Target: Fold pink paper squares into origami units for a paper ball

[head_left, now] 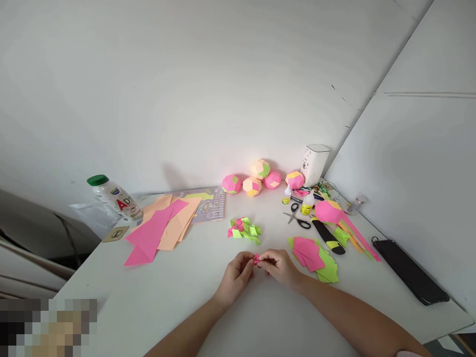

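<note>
Fingertips of the left hand [235, 278] and right hand [281, 267] narrowly pinch a pink paper piece [256, 259], apparently mid-fold, further creasing calling for aligned edges.

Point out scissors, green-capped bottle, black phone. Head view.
scissors [293, 216]: head view, near the pivot
green-capped bottle [119, 199]: head view, middle of the body
black phone [409, 271]: head view, middle of its surface

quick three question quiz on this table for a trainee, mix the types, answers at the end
1. True or false: the scissors lie on the table with their blades apart.
2. What colour is the cap of the large bottle? A) red B) green C) blue
3. Fill in: the left hand and right hand both pinch a small ____ paper piece.

Key: 1 true; 2 B; 3 pink
</note>
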`<state>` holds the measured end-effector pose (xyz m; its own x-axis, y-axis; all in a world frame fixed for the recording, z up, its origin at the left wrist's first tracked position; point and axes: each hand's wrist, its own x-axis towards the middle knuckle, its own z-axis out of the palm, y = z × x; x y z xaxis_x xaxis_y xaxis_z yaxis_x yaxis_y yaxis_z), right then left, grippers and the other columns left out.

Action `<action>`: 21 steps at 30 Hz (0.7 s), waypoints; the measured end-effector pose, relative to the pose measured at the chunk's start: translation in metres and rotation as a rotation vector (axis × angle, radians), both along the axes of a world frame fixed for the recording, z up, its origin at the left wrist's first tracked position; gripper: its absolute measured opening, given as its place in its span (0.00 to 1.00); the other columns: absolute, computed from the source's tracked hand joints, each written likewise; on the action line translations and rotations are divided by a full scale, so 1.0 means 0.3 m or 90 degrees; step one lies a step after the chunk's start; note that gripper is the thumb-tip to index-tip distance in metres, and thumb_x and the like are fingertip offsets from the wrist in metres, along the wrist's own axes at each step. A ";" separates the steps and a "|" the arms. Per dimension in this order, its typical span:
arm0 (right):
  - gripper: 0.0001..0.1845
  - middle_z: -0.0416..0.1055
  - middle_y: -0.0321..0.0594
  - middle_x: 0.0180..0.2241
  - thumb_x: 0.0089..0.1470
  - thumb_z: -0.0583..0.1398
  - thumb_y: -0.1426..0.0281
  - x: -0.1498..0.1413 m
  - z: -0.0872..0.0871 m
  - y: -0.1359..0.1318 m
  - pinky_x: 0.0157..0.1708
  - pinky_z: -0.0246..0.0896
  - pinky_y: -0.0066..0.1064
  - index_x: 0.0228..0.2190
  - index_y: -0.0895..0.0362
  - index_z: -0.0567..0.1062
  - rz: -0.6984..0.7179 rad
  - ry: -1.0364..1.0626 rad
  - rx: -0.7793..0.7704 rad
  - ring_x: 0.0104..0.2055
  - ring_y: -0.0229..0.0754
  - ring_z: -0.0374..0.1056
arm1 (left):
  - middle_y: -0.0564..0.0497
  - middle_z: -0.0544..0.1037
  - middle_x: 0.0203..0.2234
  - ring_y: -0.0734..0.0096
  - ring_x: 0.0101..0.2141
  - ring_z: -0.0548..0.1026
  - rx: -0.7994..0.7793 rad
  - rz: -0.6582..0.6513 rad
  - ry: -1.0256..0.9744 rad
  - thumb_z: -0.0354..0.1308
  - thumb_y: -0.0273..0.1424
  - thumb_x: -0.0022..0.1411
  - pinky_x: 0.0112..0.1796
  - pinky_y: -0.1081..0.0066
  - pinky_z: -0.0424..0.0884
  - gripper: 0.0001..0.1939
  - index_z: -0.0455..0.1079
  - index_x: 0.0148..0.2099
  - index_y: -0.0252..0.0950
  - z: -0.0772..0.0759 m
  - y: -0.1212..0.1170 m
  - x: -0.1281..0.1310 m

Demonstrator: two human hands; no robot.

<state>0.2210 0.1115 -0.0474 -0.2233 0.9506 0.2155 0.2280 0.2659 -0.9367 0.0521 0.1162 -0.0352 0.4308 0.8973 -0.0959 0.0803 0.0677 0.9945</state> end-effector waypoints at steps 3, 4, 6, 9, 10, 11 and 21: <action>0.11 0.68 0.37 0.23 0.52 0.58 0.63 0.000 0.002 0.004 0.20 0.59 0.24 0.25 0.58 0.71 -0.003 -0.018 0.051 0.21 0.33 0.63 | 0.56 0.64 0.21 0.76 0.22 0.60 0.040 -0.005 0.003 0.48 0.41 0.60 0.24 0.76 0.58 0.13 0.61 0.34 0.36 -0.006 0.002 -0.003; 0.11 0.69 0.39 0.27 0.51 0.59 0.63 0.001 0.003 0.007 0.21 0.59 0.24 0.25 0.58 0.71 -0.005 -0.020 0.074 0.22 0.33 0.62 | 0.56 0.64 0.21 0.77 0.22 0.60 0.056 -0.004 0.003 0.48 0.41 0.60 0.24 0.76 0.58 0.14 0.61 0.32 0.36 -0.008 0.002 -0.004; 0.11 0.69 0.43 0.34 0.50 0.59 0.63 0.001 0.006 0.010 0.20 0.59 0.24 0.25 0.58 0.71 -0.007 -0.019 0.101 0.24 0.32 0.62 | 0.55 0.64 0.23 0.77 0.22 0.60 0.079 -0.004 -0.003 0.49 0.41 0.60 0.24 0.76 0.58 0.14 0.61 0.31 0.35 -0.010 0.004 -0.005; 0.10 0.69 0.45 0.35 0.50 0.60 0.64 0.001 0.007 0.012 0.20 0.59 0.24 0.25 0.58 0.71 0.001 -0.017 0.101 0.26 0.34 0.64 | 0.54 0.64 0.24 0.77 0.22 0.60 0.092 -0.007 -0.015 0.51 0.42 0.59 0.24 0.76 0.58 0.14 0.61 0.30 0.35 -0.014 0.005 -0.004; 0.09 0.69 0.44 0.35 0.49 0.60 0.64 0.001 0.007 0.012 0.21 0.59 0.24 0.25 0.58 0.70 0.005 -0.016 0.100 0.26 0.34 0.64 | 0.55 0.64 0.23 0.77 0.22 0.60 0.091 -0.006 -0.015 0.51 0.42 0.58 0.24 0.76 0.58 0.14 0.60 0.30 0.35 -0.016 0.006 -0.003; 0.09 0.69 0.44 0.34 0.49 0.60 0.64 0.002 0.008 0.011 0.21 0.59 0.24 0.25 0.58 0.70 0.007 -0.018 0.099 0.26 0.35 0.64 | 0.55 0.63 0.22 0.78 0.22 0.60 0.086 -0.004 -0.013 0.51 0.42 0.58 0.24 0.76 0.58 0.15 0.60 0.29 0.35 -0.018 0.006 -0.002; 0.10 0.71 0.40 0.29 0.51 0.58 0.64 0.004 0.021 0.003 0.22 0.59 0.25 0.26 0.59 0.70 0.036 -0.015 -0.003 0.23 0.33 0.64 | 0.59 0.60 0.15 0.78 0.18 0.58 -0.013 0.027 -0.007 0.48 0.46 0.59 0.21 0.76 0.54 0.17 0.57 0.29 0.36 -0.009 0.006 -0.003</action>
<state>0.2222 0.1125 -0.0412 -0.2824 0.9370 0.2057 0.2347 0.2754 -0.9322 0.0513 0.1182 -0.0378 0.3932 0.9129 -0.1099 0.0654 0.0915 0.9937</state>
